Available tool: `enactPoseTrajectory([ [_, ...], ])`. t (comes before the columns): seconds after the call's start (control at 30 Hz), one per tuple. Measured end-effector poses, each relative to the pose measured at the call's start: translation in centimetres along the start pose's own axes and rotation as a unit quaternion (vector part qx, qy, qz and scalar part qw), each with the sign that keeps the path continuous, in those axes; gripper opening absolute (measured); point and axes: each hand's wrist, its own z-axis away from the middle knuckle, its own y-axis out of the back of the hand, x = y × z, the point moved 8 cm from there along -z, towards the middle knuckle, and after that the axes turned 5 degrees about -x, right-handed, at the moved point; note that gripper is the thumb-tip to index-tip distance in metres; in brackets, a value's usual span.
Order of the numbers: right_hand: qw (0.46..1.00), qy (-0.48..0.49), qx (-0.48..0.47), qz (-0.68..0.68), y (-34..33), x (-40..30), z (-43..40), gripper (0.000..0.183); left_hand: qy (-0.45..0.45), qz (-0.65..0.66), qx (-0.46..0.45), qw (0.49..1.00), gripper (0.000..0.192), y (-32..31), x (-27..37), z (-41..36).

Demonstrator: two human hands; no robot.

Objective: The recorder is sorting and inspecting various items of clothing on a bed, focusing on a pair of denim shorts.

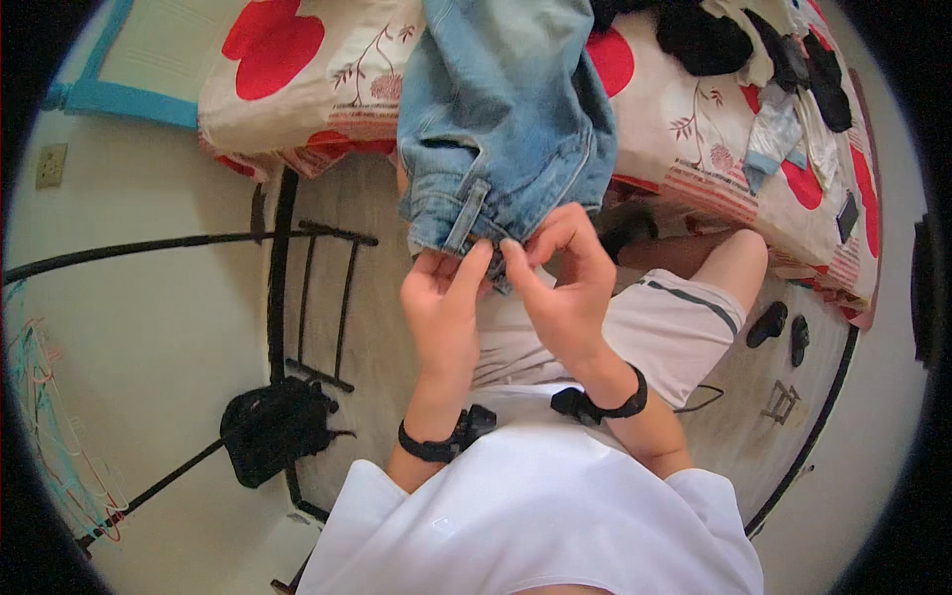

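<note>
A pair of blue denim jeans reaches from the edge of the bed down to my hands, its waistband lowest. My left hand grips the waistband close to a belt loop, thumb on top and fingers partly hidden under the cloth. On the right, my right hand pinches the waistband between thumb and index finger. The two thumb tips almost meet at the middle, over what may be the fastening; my fingers hide its details.
The bed's patterned cover bears dark and pale clothes and a phone-like object. A black bag lies at the lower left, hangers hang at far left, and black slippers rest on the floor at right.
</note>
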Motion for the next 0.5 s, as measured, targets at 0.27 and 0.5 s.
enactPoseTrajectory([
  [0.27, 0.981, -0.145, 0.007, -0.126, -0.5, 2.0, 1.1, 0.038, -0.046, -0.041, 0.055, 0.997, 0.021, 0.6, -0.6, 0.7],
  [0.5, 0.964, -0.221, -0.001, -0.148, 0.6, 4.1, 1.2, 0.033, -0.061, -0.043, 0.045, 0.996, 0.026, 1.0, -1.8, 0.6],
])
